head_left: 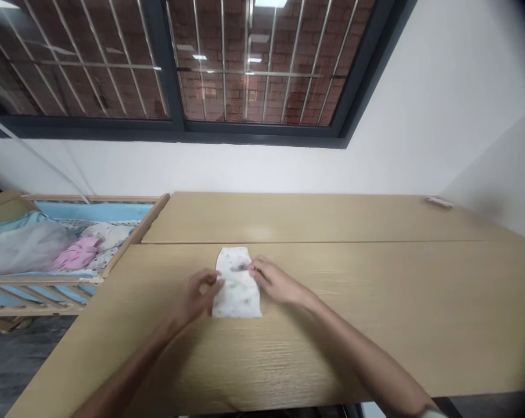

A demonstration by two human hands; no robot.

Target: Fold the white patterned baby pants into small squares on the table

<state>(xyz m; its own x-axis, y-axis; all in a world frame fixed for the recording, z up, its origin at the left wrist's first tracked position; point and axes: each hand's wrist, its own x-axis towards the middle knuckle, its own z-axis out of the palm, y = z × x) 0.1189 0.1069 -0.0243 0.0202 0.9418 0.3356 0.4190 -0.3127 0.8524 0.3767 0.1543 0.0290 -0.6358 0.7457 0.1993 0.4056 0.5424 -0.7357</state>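
A small white cloth (236,299) with a faint printed pattern lies on the wooden table, roughly rectangular, with a crease across its middle. At its left edge, my left hand (197,296) has thumb and forefinger curled in a pinch on the fabric. Opposite it, my right hand (273,280) pinches the right edge between bent fingers, at about the same height. Whether the cloth is folded in layers I cannot tell. The fingertips hide small parts of both side edges.
The wooden table (376,313) has a seam running across it towards the back. To the left stands a wooden cot (134,235) with blue lining, bedding and a pink cloth (77,253). A small pale object (439,202) lies at the back right. A barred window (262,130) is above.
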